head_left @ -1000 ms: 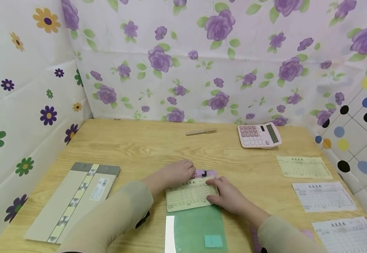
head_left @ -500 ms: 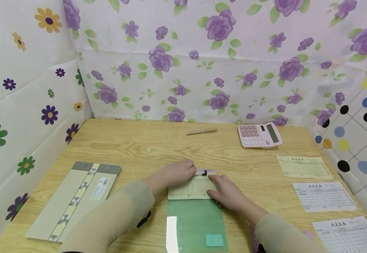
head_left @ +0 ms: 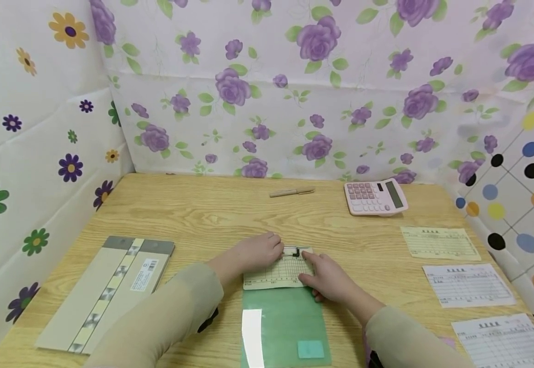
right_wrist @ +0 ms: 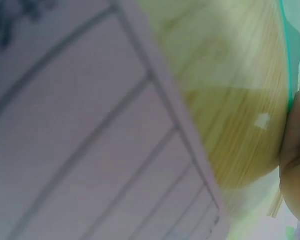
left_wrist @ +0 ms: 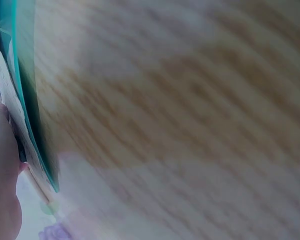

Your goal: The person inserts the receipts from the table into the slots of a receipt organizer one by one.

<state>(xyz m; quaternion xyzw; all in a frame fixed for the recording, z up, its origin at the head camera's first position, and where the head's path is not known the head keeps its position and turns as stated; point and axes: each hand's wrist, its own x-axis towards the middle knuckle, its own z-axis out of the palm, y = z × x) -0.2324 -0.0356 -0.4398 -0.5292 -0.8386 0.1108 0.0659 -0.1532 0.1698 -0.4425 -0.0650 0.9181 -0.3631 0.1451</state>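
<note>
A translucent green clipboard (head_left: 285, 327) lies front and centre in the head view, a pale printed form (head_left: 273, 276) across its upper part. My left hand (head_left: 260, 251) grips the clipboard at its top, fingers curled over the left side of the metal clip (head_left: 292, 251). From the right, my right hand (head_left: 331, 280) pinches the form's right edge, thumb on the paper and index finger close to the clip. The left wrist view shows the clipboard's green edge (left_wrist: 27, 110) side-on, with my left hand (left_wrist: 2, 175) beside the paper. My right hand (right_wrist: 296, 150) appears at the right wrist view's border.
To the left lies a beige file folder (head_left: 103, 296) with a patterned strip. A pen (head_left: 292, 192) and a pink calculator (head_left: 375, 197) are at the back. Down the right side are a yellowish form (head_left: 439, 243) and two white forms (head_left: 469, 286). A purple item is partly under my right sleeve.
The form has slid upward on the clipboard toward the clip and straightened, exposing more green below it. My hands have stayed nearly in place, and the last half second shows little movement.
</note>
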